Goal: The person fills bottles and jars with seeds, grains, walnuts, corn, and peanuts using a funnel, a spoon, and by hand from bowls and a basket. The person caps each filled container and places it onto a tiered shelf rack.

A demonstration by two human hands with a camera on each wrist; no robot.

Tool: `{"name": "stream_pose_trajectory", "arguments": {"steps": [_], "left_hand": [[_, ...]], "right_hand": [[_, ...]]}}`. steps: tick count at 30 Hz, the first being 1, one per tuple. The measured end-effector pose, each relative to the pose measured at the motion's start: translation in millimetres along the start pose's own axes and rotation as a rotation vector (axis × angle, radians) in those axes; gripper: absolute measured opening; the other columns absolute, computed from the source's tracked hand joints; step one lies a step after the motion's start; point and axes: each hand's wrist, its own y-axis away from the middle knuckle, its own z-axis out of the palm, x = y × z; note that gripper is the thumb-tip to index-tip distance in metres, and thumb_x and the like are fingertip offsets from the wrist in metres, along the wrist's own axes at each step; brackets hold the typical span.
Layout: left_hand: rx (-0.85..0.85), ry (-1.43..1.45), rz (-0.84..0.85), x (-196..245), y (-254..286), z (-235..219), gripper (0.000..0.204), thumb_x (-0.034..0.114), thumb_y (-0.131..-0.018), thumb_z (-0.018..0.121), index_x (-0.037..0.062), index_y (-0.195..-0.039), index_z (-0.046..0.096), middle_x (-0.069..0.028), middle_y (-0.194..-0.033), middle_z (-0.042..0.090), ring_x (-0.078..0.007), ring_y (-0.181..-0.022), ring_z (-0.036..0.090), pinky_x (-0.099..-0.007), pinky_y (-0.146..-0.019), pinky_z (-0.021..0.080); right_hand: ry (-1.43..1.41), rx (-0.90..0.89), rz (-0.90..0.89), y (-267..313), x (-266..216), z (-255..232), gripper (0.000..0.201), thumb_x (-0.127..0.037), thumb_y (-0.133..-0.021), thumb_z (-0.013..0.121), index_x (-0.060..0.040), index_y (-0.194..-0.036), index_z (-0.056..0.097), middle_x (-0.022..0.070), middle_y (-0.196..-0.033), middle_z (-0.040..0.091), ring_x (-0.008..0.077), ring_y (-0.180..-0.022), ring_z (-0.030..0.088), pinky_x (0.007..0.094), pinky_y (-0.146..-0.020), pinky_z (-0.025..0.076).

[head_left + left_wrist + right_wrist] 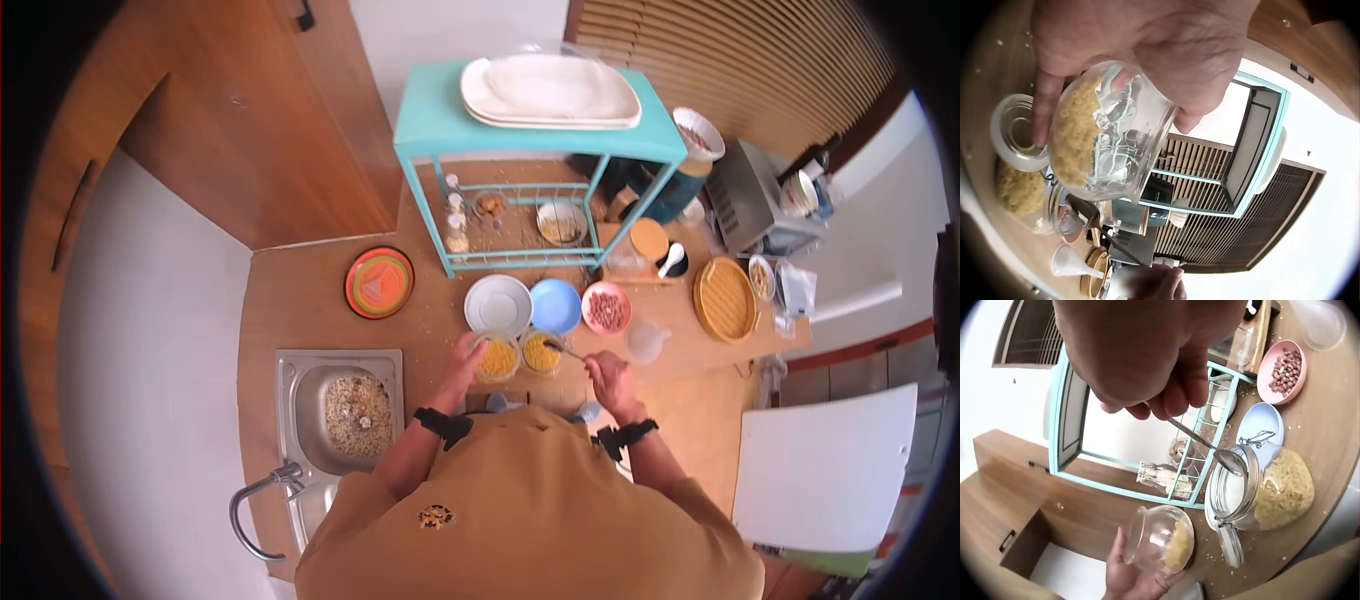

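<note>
My left hand (462,362) grips a round glass bowl (1079,140) of small yellow pasta, held tilted in the left wrist view. Beside it on the right, a clip-top glass jar (1285,490) holds more of the pasta, its glass lid (1230,545) swung back on the wire hinge. Between the fingers of my right hand (610,382) is the handle of a metal spoon (1230,462), whose bowl is at the jar's mouth. Pasta lies low in the glass bowl in the right wrist view, with the left hand (1135,578) around its base.
Behind the jar stand a white bowl (498,304), a blue bowl (556,306) and a pink bowl (624,318) of peanuts. A funnel (648,341) lies at the right. The turquoise rack (425,130) rises behind; a sink (286,400) is at the left.
</note>
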Motion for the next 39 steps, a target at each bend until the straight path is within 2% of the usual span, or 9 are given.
{"name": "stream_pose_trajectory", "arguments": {"steps": [5,9,12,17,23,26,28,31,39], "left_hand": [[0.026,-0.113,0.082,-14.1,-5.5,4.9,0.046,0.029,-0.095,0.058,-0.0012,-0.128,0.047,-0.0103,-0.123,0.054,-0.0180,-0.116,0.051,-0.0320,-0.097,0.042],[0.001,-0.042,0.087,-13.2,-5.0,14.9,0.041,0.025,-0.095,0.058,-0.0004,-0.125,0.049,-0.0086,-0.118,0.055,-0.0154,-0.110,0.052,-0.0311,-0.094,0.043],[-0.085,-0.074,0.081,-6.8,-6.0,21.9,0.040,0.024,-0.095,0.057,-0.0005,-0.126,0.048,-0.0095,-0.119,0.055,-0.0157,-0.110,0.053,-0.0308,-0.092,0.044],[-0.174,-0.039,0.036,-19.5,-14.8,19.8,0.053,0.029,-0.094,0.060,-0.0002,-0.134,0.040,-0.0140,-0.131,0.048,-0.0196,-0.120,0.045,-0.0337,-0.101,0.037],[-0.118,-0.022,0.062,6.5,-2.6,28.4,0.042,0.020,-0.097,0.055,0.0004,-0.131,0.041,-0.0120,-0.124,0.052,-0.0177,-0.111,0.053,-0.0318,-0.093,0.045],[-0.119,0.012,0.051,11.6,-2.1,27.3,0.041,0.021,-0.097,0.055,0.0016,-0.131,0.042,-0.0108,-0.120,0.053,-0.0177,-0.108,0.054,-0.0315,-0.090,0.046],[-0.111,0.018,0.063,9.7,-4.0,25.6,0.040,0.021,-0.097,0.055,0.0022,-0.130,0.042,-0.0101,-0.118,0.053,-0.0173,-0.106,0.054,-0.0313,-0.090,0.046],[-0.116,-0.044,0.068,2.0,-4.9,18.6,0.038,0.022,-0.097,0.055,0.0034,-0.129,0.044,-0.0088,-0.116,0.054,-0.0162,-0.105,0.054,-0.0312,-0.090,0.046],[-0.178,0.096,-0.004,0.6,-4.8,20.6,0.050,0.031,-0.097,0.054,0.0017,-0.135,0.038,-0.0105,-0.124,0.049,-0.0175,-0.113,0.049,-0.0328,-0.094,0.043]], "right_hand": [[-0.019,0.213,0.102,-2.2,-21.2,-23.5,0.028,-0.018,-0.098,0.047,-0.0011,-0.082,0.062,0.0126,-0.064,0.061,0.0256,-0.052,0.059,0.0360,-0.050,0.046],[-0.418,0.377,0.275,-8.7,-33.0,-27.6,0.032,-0.018,-0.099,0.045,-0.0003,-0.079,0.062,0.0104,-0.062,0.061,0.0178,-0.051,0.058,0.0303,-0.050,0.046],[-0.501,0.307,0.223,-15.4,-36.3,-18.9,0.025,-0.013,-0.097,0.050,-0.0002,-0.079,0.062,0.0117,-0.066,0.062,0.0204,-0.053,0.059,0.0317,-0.051,0.047],[-0.061,0.018,-0.385,-30.5,-63.6,-18.5,0.015,-0.012,-0.092,0.058,-0.0007,-0.084,0.062,0.0121,-0.076,0.061,0.0271,-0.062,0.059,0.0357,-0.057,0.050],[0.020,-0.142,-0.356,-24.9,-63.1,1.9,0.018,-0.018,-0.091,0.058,-0.0013,-0.086,0.062,0.0147,-0.078,0.061,0.0345,-0.068,0.060,0.0405,-0.057,0.049],[-0.100,-0.041,-0.204,-26.3,-56.9,14.9,0.021,-0.018,-0.095,0.055,0.0004,-0.088,0.062,0.0117,-0.073,0.063,0.0274,-0.059,0.061,0.0348,-0.053,0.048],[-0.664,-0.033,0.372,-21.8,-43.1,34.2,0.029,-0.021,-0.099,0.050,0.0017,-0.088,0.063,0.0071,-0.070,0.063,0.0157,-0.055,0.060,0.0272,-0.051,0.048],[-0.866,0.011,0.445,-19.5,-23.9,41.9,0.034,-0.026,-0.101,0.046,0.0013,-0.089,0.063,0.0036,-0.071,0.061,0.0080,-0.059,0.057,0.0226,-0.053,0.048],[-0.990,0.116,0.613,-12.6,-15.1,24.7,0.036,-0.031,-0.102,0.043,-0.0002,-0.092,0.059,0.0049,-0.070,0.058,0.0116,-0.054,0.054,0.0235,-0.052,0.046]]}}
